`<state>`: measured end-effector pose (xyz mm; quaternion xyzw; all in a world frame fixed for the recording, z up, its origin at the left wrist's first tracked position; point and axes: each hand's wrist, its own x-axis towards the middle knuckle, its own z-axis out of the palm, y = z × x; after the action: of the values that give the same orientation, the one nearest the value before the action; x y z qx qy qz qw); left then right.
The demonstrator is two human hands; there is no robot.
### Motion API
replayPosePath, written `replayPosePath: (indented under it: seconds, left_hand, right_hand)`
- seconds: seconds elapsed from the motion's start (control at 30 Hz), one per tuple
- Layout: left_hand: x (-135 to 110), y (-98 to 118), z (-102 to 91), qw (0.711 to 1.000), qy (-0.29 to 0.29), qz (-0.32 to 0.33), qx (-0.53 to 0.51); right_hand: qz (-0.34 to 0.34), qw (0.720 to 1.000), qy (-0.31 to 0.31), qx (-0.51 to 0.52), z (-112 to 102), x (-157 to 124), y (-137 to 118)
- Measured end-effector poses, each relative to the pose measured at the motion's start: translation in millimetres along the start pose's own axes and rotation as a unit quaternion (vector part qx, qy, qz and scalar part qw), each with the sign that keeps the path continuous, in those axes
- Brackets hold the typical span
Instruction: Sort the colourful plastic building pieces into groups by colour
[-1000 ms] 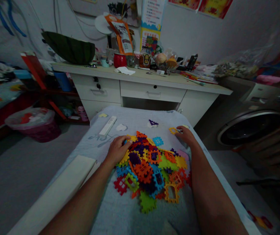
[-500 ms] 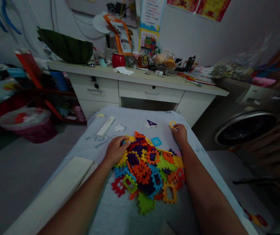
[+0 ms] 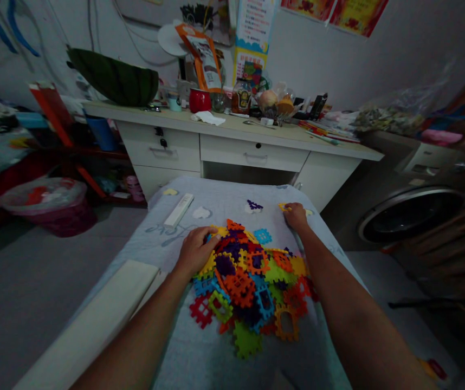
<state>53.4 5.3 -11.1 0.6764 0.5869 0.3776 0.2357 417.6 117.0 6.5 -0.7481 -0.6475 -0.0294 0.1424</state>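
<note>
- Has a pink bucket (image 3: 49,214) far left, on the floor.
- Has a long white board (image 3: 102,314) beside the left arm (image 3: 143,330).
- Holds the left arm on a slant, up from the bottom edge.
- Has a thin white box (image 3: 179,211) on the blue cloth (image 3: 224,195), past the left hand (image 3: 195,250).
- Rests the left hand back up on the left side of the heap of toy pieces (image 3: 243,276), half open, thumb apart, fingers bent. Cannot tell if gripping a piece, with fingertips partly hidden.
- Has the heap mid-cloth, between both arms.
- Has a purple piece (image 3: 254,205) alone past the heap, and a light blue piece (image 3: 262,235) by its far edge.
- Curls the right hand (image 3: 296,215) nearly closed, fingertips on a partly hidden yellow piece (image 3: 282,207) near the cloth's far right corner.
- Stretches the right arm (image 3: 338,298) nearly straight, farther than the left.
- Has a grey washing machine (image 3: 379,176) far right.
</note>
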Motion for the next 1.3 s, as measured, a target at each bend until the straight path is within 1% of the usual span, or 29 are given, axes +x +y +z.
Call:
replayPosePath:
  seconds: [0.1,0.2,0.27,0.33,0.4,0.43,0.5,0.57,0.63,0.73,0.8,0.97,1.1,1.2,1.23,1.3]
  left_hand:
    - [0,2,-0.7,1.000,0.000,0.000,-0.001]
    - [-1,4,-2.0,1.000,-0.001,-0.001,-0.008]
    - [-2,5,-2.8,1.000,-0.003,-0.005,-0.010]
    - [-2,6,-3.5,1.000,-0.001,-0.010,-0.009]
    - [-2,8,-4.0,1.000,0.002,-0.013,-0.008]
    - [-2,9,-4.2,1.000,0.003,-0.013,-0.010]
    - [-2,9,-4.4,1.000,0.004,-0.008,-0.019]
    - [-1,9,-4.2,0.999,0.005,-0.001,-0.034]
    - [0,8,-3.4,0.999,0.010,0.005,-0.051]
    - [1,3,-1.0,0.998,0.018,0.004,-0.067]
    - [2,0,0.6,0.997,0.018,0.003,-0.069]
    - [1,-1,0.6,0.999,0.013,-0.004,-0.048]
    - [1,2,-1.1,0.999,0.008,-0.001,-0.042]
    - [1,0,-0.5,0.999,0.006,-0.001,-0.046]
    - [1,-2,0.1,0.999,0.006,-0.002,-0.049]
    - [2,-4,1.2,0.999,0.005,-0.003,-0.053]
  right_hand:
    - [-0.002,1.000,-0.016,-0.009,-2,-1,1]
    - [0.042,0.999,-0.019,-0.008,-4,-1,0]
    - [0.060,0.998,-0.009,0.000,-5,-2,-3]
    - [0.051,0.999,0.010,0.010,-8,-6,-10]
    - [0.022,0.999,0.018,0.027,-13,-12,-21]
    - [0.000,0.999,0.003,0.040,-17,-16,-26]
    - [-0.058,0.993,-0.065,0.074,-24,-28,-38]
    - [-0.118,0.978,-0.141,0.102,-32,-42,-48]
    - [-0.151,0.966,-0.180,0.110,-39,-56,-56]
    - [-0.159,0.965,-0.188,0.094,-42,-73,-61]
    - [-0.160,0.965,-0.191,0.082,-42,-80,-62]
    - [-0.157,0.961,-0.210,0.087,-41,-81,-59]
    - [-0.141,0.964,-0.179,0.136,-50,-75,-48]
    - [-0.104,0.964,-0.146,0.198,-62,-69,-27]
    - [-0.081,0.966,-0.124,0.213,-66,-67,-18]
    - [-0.019,0.973,-0.056,0.224,-71,-64,1]
